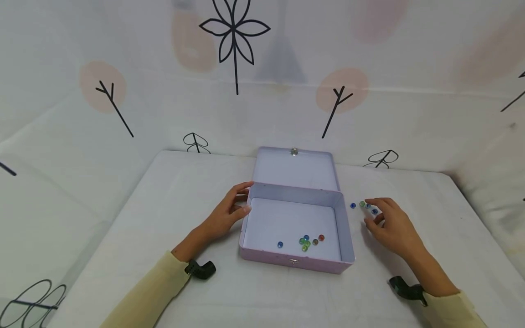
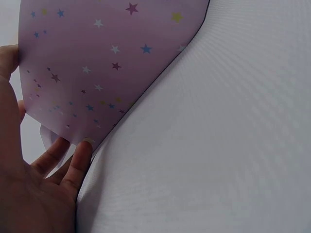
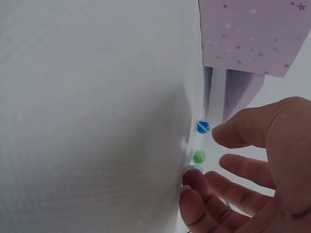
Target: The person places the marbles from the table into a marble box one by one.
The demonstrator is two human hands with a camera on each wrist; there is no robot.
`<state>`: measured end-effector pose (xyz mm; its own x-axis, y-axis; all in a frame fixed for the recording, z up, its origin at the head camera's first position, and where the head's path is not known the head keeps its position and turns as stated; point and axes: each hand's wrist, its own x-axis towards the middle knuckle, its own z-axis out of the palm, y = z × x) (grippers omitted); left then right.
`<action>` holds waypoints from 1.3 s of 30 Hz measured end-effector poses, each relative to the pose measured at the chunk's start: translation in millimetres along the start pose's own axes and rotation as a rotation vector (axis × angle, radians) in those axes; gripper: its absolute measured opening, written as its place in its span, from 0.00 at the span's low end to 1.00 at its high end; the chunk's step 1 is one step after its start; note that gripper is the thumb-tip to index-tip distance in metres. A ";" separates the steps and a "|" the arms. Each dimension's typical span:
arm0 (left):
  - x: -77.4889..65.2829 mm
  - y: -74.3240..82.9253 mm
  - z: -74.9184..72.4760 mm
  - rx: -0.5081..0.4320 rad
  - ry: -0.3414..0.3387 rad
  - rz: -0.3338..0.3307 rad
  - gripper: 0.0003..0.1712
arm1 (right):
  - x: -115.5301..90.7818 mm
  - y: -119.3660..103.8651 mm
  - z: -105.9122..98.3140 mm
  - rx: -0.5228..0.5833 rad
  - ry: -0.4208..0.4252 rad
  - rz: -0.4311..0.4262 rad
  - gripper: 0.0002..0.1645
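A lilac tin box (image 1: pixel 293 268) with a star print stands on the table, its lid (image 1: pixel 295 166) laid back. My left hand (image 1: pixel 223 212) holds the box's left wall, thumb over the rim and fingers against the outer side near the hinge corner. Inside lie several glass marbles (image 1: pixel 305 248), green, blue, brown and red, mostly grouped toward the front right. To the right of the box, my right hand (image 1: pixel 393 228) hovers with thumb and fingers apart around a few loose marbles. A blue marble (image 3: pixel 202 126) and a green marble (image 3: pixel 199 157) show near its fingertips.
White cloth covers the table (image 1: pixel 197 182) and hangs as a printed backdrop (image 1: pixel 270 114) behind it. The open lid reaches close to the table's back edge. Dark wrist cameras (image 1: pixel 406 288) are strapped to both wrists.
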<state>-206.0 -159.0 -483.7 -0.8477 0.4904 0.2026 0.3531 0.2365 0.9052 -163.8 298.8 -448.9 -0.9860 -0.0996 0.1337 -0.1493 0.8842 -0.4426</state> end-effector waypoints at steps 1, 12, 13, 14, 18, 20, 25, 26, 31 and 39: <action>0.0 0.1 -0.1 0.001 0.000 -0.002 0.37 | 0.0 0.3 0.2 -0.003 -0.001 0.002 0.33; 0.8 0.7 -0.3 -0.005 -0.002 -0.006 0.37 | -0.2 3.2 0.5 -0.014 -0.029 0.016 0.31; 0.9 0.4 -0.3 -0.005 -0.003 -0.006 0.37 | -0.2 3.3 0.4 -0.013 -0.030 0.016 0.31; 0.8 0.3 -0.4 -0.007 -0.002 -0.004 0.37 | -0.4 3.2 0.3 -0.012 -0.030 0.017 0.31; 0.5 -0.7 -0.6 -0.018 -0.001 0.013 0.37 | -1.2 3.6 1.0 -0.009 -0.024 0.019 0.30; 0.4 -1.3 -0.5 -0.022 0.001 0.023 0.37 | -1.4 4.1 1.7 -0.007 -0.018 0.021 0.29; 0.9 -2.8 -0.4 -0.026 -0.002 0.024 0.37 | -1.4 5.1 2.4 0.001 -0.004 0.022 0.26; 1.0 -2.7 -0.4 -0.027 -0.003 0.024 0.37 | -1.5 5.2 2.2 0.003 -0.003 0.021 0.25; 1.3 -1.4 -0.4 -0.022 -0.004 0.020 0.37 | -1.5 6.9 0.4 0.009 -0.017 0.011 0.19; 0.5 -0.3 -0.2 -0.016 -0.002 0.010 0.37 | -0.1 6.3 -0.3 0.009 -0.064 -0.031 0.12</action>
<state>-206.7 -159.0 -483.8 -0.8434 0.4941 0.2111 0.3553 0.2181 0.9090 -164.6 304.6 -451.4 -0.9836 -0.1559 0.0905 -0.1800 0.8759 -0.4476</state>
